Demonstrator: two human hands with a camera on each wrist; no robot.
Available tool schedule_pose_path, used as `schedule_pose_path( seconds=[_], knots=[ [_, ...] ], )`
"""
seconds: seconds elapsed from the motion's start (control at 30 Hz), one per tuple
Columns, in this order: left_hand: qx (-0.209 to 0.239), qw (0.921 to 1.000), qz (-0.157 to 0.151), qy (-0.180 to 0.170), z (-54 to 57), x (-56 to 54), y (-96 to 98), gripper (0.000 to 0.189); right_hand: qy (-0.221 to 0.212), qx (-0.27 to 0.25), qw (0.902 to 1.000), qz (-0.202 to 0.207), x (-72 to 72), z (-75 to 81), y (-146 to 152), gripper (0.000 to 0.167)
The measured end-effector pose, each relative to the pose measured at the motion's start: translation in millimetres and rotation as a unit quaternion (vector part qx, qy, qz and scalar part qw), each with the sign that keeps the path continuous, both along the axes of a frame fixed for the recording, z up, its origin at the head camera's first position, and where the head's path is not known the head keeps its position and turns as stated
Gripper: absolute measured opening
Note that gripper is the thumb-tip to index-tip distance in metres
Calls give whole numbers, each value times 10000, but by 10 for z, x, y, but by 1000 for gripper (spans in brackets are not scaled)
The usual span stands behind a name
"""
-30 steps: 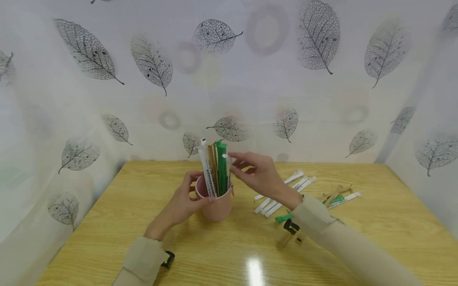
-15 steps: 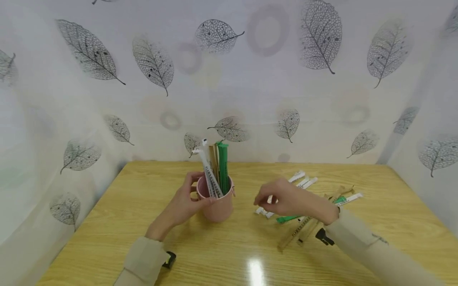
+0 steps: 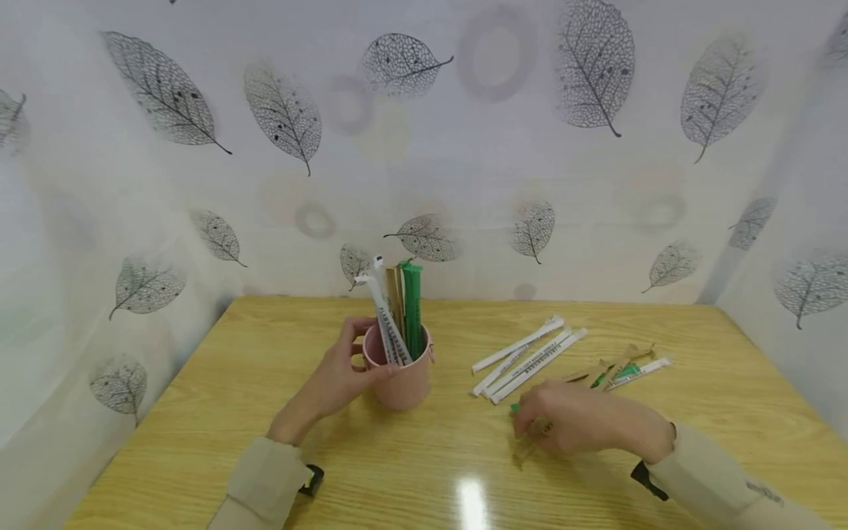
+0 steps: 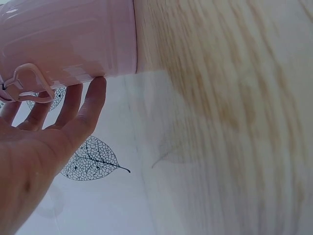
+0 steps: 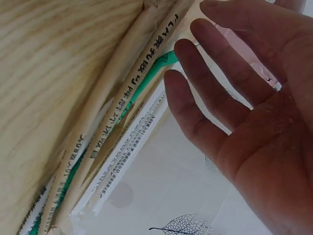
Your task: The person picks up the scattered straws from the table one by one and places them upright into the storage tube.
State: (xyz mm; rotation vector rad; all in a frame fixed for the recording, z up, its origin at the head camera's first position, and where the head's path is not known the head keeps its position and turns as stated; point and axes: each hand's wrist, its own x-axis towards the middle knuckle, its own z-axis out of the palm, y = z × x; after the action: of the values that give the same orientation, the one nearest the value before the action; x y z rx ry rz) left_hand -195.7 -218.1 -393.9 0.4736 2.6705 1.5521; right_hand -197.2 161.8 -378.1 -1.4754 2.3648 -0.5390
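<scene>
A small pink pail (image 3: 404, 389) stands upright on the table, and my left hand (image 3: 331, 383) grips it with the thumb at the front rim. In the left wrist view its fingers lie against the pail's wall near a wire handle loop (image 4: 41, 81). White (image 3: 389, 324), brown (image 3: 395, 291) and green (image 3: 413, 313) wrapped straws stand in it, leaning. Over loose straws on the right is my right hand (image 3: 576, 416). The right wrist view shows its fingers (image 5: 183, 103) loosely extended beside brown wrapped straws (image 5: 129, 90), with a green straw (image 5: 146, 83) and a white one (image 5: 132, 147) behind.
Several white wrapped straws (image 3: 530, 361) lie side by side between the pail and the right hand. Farther right, brown, green and white straws (image 3: 636, 372) cross in a loose pile. A leaf-patterned cloth (image 3: 464, 184) hangs behind the wooden table (image 3: 397, 471).
My right hand has moved away from the straws in the pail, right and down to the loose brown ones. The white straws in the pail lean further left. The left hand stays on the pail.
</scene>
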Motion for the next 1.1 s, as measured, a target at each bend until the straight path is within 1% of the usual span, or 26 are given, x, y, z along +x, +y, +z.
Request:
schedule_pose_path(
  seconds=[0.07, 0.13, 0.27, 0.33, 0.43, 0.57, 0.67, 0.87, 1.0, 1.1],
  knots=[
    [9, 10000, 0, -12, -5, 0, 1, 74, 57, 36, 10000, -22, 21, -28, 8, 30],
    [25, 10000, -9, -21, -10, 0, 2, 73, 236, 103, 9997, -49, 45, -58, 12, 30],
    [60, 10000, -21, -30, -15, 8, 4, 73, 815, 71, 9966, 44, 88, -120, 8, 26],
    [76, 10000, -32, -40, -12, 11, 5, 73, 1039, -61, 9945, 139, 103, -147, 5, 26],
    [80, 10000, -26, -46, -3, 12, 2, 73, 1345, -129, 9907, 139, 117, -175, -3, 27],
    [81, 9999, -33, -56, 3, 10, -3, 73, 1541, -3, 9880, 60, 128, -197, -24, 27],
    [88, 9999, -44, -82, 1, 7, -5, 73, 1662, -67, 9860, 146, 127, -216, -44, 28],
    [88, 9999, -26, -129, -2, 2, -2, 74, 1948, -607, 9777, 497, 113, -248, -82, 30],
    [41, 9999, 2, -97, -1, 1, 0, 74, 1949, -1202, 9715, 613, 95, -235, -123, 29],
    [30, 10000, 21, -80, 0, 4, 1, 74, 2054, -1615, 9630, 662, 69, -196, -152, 32]
  ],
)
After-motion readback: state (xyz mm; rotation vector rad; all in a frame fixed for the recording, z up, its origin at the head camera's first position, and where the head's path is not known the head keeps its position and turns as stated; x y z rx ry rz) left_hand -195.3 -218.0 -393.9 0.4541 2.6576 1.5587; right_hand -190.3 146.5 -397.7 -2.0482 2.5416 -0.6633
